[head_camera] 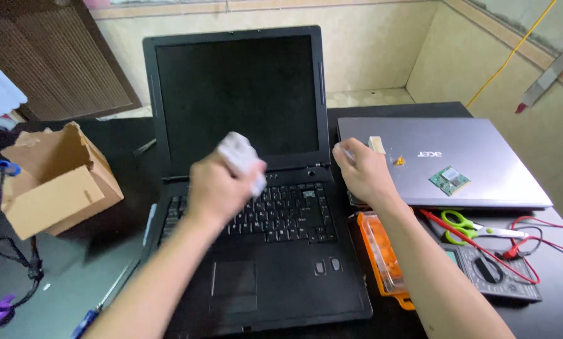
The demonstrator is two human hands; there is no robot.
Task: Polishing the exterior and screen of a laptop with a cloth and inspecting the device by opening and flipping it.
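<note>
A black open laptop [275, 270] with a dark screen stands in front of me on a black table. My left hand [218, 188] is closed around a crumpled white cloth [240, 157] held over the keyboard near the hinge; the hand is blurred. My right hand [363, 172] rests at the laptop's right edge, by the corner of a closed silver laptop [482, 169], with the fingers curled; whether it grips something small is unclear.
A small green circuit card [449, 180] lies on the silver laptop. To the right are green-handled scissors [470, 226], a multimeter [492, 273] with red leads and an orange case [382, 257]. An open cardboard box [55, 182] sits left, with a screwdriver [105, 301] nearby.
</note>
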